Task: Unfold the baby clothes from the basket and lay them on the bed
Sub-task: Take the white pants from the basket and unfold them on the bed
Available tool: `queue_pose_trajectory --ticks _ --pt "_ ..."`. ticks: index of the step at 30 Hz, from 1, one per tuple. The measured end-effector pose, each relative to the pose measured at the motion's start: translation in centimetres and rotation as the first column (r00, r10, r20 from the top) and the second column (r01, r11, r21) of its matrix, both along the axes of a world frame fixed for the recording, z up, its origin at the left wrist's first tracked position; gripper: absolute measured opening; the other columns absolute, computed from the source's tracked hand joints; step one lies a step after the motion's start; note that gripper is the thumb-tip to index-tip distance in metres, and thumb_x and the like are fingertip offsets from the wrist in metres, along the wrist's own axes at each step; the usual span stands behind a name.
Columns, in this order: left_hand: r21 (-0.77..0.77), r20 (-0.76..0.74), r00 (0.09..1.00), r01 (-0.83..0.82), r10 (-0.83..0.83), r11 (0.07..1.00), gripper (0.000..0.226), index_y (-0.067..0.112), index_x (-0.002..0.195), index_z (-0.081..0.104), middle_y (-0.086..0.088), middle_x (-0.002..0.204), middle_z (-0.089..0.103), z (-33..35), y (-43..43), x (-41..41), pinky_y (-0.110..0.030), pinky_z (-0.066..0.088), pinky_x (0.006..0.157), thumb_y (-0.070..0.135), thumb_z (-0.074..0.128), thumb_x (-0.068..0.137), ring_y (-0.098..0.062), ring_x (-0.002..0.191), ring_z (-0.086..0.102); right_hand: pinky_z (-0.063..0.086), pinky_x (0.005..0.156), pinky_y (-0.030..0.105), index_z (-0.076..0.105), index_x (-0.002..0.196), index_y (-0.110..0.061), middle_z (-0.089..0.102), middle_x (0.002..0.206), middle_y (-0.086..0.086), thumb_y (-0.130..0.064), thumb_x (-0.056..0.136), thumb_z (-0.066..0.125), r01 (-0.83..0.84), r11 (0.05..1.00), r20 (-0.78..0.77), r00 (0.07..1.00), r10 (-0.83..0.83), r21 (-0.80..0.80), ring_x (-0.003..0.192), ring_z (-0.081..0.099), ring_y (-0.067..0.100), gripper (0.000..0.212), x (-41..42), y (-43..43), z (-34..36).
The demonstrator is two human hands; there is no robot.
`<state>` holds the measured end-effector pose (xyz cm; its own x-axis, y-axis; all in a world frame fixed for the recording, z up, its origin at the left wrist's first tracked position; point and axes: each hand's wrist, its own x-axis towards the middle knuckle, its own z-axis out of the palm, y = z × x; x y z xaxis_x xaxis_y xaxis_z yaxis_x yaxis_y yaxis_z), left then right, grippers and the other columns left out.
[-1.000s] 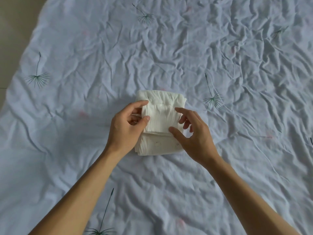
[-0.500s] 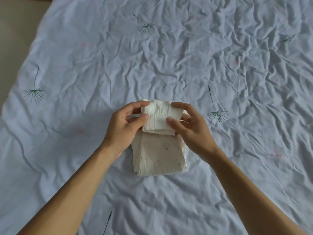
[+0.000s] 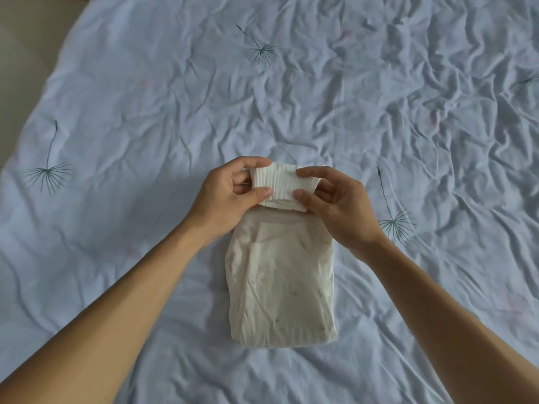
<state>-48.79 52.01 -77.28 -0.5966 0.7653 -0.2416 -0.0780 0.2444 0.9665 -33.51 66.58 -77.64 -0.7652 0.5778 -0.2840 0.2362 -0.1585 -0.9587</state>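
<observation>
A cream baby garment (image 3: 281, 284) with tiny printed faces lies partly folded in the middle of the bed (image 3: 364, 118), its ribbed waistband end lifted. My left hand (image 3: 226, 196) pinches the left side of that ribbed band between thumb and fingers. My right hand (image 3: 335, 205) pinches the band's right side. The band is held just above the sheet at the garment's far end, while the lower part rests flat toward me. No basket is in view.
The bed is covered by a wrinkled pale blue sheet with dark dandelion prints (image 3: 46, 173). A beige floor (image 3: 26, 53) shows past the bed's left edge at the upper left.
Both hands have drawn the ribbed end away from me, opening a fold, so the garment now lies about twice as long on the sheet.
</observation>
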Motion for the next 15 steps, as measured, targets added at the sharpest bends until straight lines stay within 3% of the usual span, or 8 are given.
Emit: queue_pose_trajectory --ticks 4,9,15 --pt "-0.038 -0.005 1.000 -0.001 0.001 0.999 0.029 0.025 0.105 0.073 0.001 0.102 0.080 -1.3 1.1 -0.8 -0.022 0.059 0.078 0.002 0.075 0.089 -0.014 0.093 0.077 0.063 0.080 0.046 0.073 0.107 -0.013 0.074 0.089 0.021 -0.008 0.091 0.074 0.008 1.000 0.031 0.999 -0.009 0.022 0.077 0.071 0.020 0.017 -1.0 0.9 -0.6" --pt "-0.040 -0.038 0.998 -0.048 0.046 0.998 0.016 0.025 0.104 0.075 -0.005 0.097 0.079 -2.0 1.9 -1.5 -0.023 0.058 0.064 0.013 0.074 0.093 -0.014 0.081 0.073 0.060 0.062 0.025 0.076 0.104 -0.017 0.069 0.065 -0.009 -0.017 0.094 0.072 -0.008 0.999 0.048 0.999 0.006 0.032 0.064 0.069 0.009 0.011 -2.1 2.2 -1.0" --pt "-0.039 0.012 0.999 -0.049 0.050 0.998 0.029 0.029 0.123 0.069 0.000 0.104 0.079 -2.1 2.8 -2.0 -0.021 0.052 0.050 0.033 0.072 0.095 -0.019 0.086 0.079 0.061 0.059 0.027 0.074 0.114 -0.018 0.078 0.086 0.009 -0.031 0.096 0.070 0.015 1.000 0.034 0.999 -0.015 -0.003 0.076 0.077 0.019 0.023 -3.2 3.2 -0.6"
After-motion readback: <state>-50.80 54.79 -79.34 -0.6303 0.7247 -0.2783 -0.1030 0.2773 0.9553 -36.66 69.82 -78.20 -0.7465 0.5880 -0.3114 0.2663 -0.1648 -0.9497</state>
